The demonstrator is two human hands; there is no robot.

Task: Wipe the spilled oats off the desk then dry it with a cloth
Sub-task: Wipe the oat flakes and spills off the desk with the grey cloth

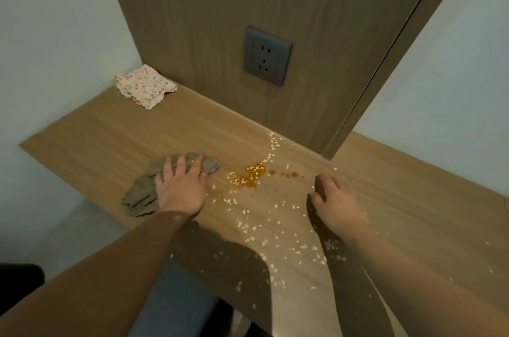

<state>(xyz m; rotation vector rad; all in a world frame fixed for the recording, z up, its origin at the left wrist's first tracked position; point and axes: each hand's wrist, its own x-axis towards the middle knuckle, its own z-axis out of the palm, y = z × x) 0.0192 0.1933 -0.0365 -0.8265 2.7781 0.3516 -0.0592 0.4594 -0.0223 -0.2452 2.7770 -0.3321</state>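
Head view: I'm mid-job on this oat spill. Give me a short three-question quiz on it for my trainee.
1. True or false: the left hand rests flat on the grey cloth.
2. Where is the floral cloth? A: in a bucket. B: at the back left corner of the desk. C: hanging on the wall.
3. Fill in: the spilled liquid among the oats is ___ in colour.
Key: 1 true; 2 B; 3 orange.
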